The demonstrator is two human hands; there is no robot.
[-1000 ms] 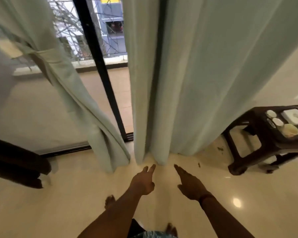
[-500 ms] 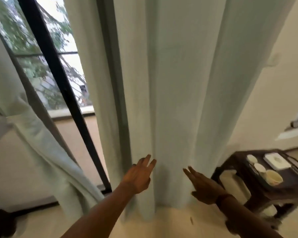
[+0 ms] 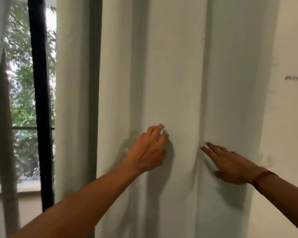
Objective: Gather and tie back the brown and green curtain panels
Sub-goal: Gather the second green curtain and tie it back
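L hand (image 3: 146, 152) & R hand (image 3: 230, 162) spread flat on green curtain (image 3: 179, 66), gripping nothing; top/hem cut off.

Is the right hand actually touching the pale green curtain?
Touching. Head view: the right hand presses straight fingers into the green curtain, and the fabric creases around them.

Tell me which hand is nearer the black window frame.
Left. The left hand touches the curtain right of the black window frame; the right hand touches it farther right, toward the wall.

Curtain (image 3: 179, 66) top and hem cropped, wall lettering (image 3: 291, 78) unreadable, foliage (image 3: 21, 100) blurred
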